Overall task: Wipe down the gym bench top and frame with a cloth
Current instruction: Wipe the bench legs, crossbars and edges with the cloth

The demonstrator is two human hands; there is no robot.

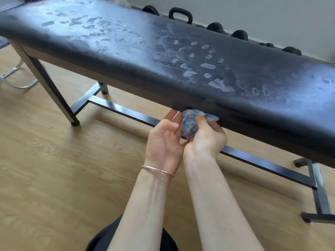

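Right hand (205,140) is what I check first: its fingers and thumb are curled round the bunched blue cloth (190,124), pressing it up against the near long edge of the bench (181,69) pad. My left hand (163,142) sits just beside it, palm up and fingers relaxed, fingertips reaching that same edge at the cloth's left side. Pale smudges cover the padded top; the black frame (126,111) runs below.

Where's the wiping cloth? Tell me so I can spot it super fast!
Find the long black bench that fills the picture and follow its near edge to the middle, where two hands meet. The cloth is bunched in the right hand, beside the left hand. It is the only blue patterned thing there.
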